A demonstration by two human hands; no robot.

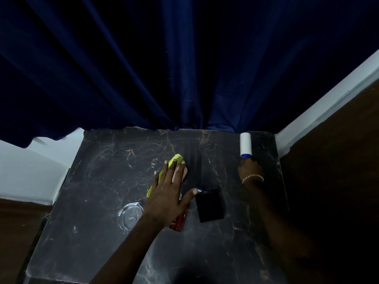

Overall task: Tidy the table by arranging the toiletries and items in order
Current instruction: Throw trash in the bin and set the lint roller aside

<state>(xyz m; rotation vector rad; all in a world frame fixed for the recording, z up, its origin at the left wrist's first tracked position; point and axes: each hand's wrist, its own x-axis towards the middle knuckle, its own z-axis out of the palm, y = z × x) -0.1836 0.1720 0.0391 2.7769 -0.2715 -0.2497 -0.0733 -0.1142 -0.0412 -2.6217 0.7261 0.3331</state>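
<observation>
Dark marble table [102, 181]: left fingers [174, 167] splayed over comb [176, 159], right fingers [249, 163] gripping lint roller [245, 143].

Home rm: curtain [143, 68], marble table [102, 171] w/ toiletries.

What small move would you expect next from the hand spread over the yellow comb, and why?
Probably the left hand closes its fingers on the yellow comb and lifts it. The hand lies flat over the comb and a pink item beneath, while the right hand already holds the lint roller at the table's far corner.
</observation>
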